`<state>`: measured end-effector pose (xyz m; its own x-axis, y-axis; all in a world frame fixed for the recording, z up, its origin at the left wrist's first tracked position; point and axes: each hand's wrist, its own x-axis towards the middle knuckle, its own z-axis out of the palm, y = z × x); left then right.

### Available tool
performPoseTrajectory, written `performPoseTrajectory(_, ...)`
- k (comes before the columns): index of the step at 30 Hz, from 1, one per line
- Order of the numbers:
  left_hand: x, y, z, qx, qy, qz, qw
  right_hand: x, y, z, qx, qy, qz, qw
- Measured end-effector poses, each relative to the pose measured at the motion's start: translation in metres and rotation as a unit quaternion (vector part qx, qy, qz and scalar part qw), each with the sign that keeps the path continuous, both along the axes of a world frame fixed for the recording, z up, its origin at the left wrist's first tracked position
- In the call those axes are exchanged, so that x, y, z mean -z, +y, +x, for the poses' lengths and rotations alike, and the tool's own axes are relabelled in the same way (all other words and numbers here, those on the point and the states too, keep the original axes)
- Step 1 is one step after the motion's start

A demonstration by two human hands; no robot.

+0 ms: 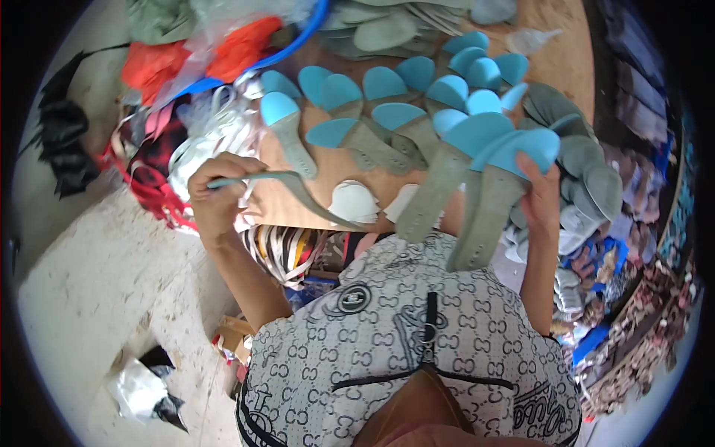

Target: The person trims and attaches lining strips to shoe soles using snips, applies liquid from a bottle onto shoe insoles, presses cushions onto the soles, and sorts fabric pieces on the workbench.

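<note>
My left hand (216,192) is closed on the end of one insole (289,180), seen edge-on, its long body curving down to the right over the table's near edge. My right hand (542,195) grips a few fanned grey-green insoles (488,212) with light-blue ends, their narrow ends hanging in front of my shirt. Part of my right fingers is hidden behind them. Beyond both hands, several more blue-ended insoles (280,110) lie spread and overlapping on the wooden table (275,205). Small white pads (354,201) sit near the table's front edge, between my hands.
Plain grey insoles (588,160) are heaped at the right, and another pile (387,30) stands at the back. To the left are white straps (205,145), orange-red plastic bags (242,51) and a blue rim (316,22). A white bag (140,391) lies on the floor.
</note>
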<state>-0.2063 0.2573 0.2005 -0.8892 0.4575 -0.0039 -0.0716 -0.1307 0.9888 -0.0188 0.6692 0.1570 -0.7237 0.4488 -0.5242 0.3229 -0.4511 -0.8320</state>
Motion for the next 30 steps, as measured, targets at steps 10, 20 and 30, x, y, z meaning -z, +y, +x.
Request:
performPoseTrajectory(10,0.107,-0.009,-0.039,0.116,-0.046,-0.331,0.935,0.024,0.043,-0.013,0.17,0.095,0.031,0.98)
performPoseTrajectory(20,0.098,0.042,-0.035,-0.084,0.221,-0.306,0.922,0.024,0.004,-0.021,0.064,0.092,-0.012,0.994)
performPoseTrajectory(30,0.046,0.17,0.018,0.242,0.005,-0.128,0.962,-0.003,-0.029,-0.022,-0.058,0.166,-0.071,0.982)
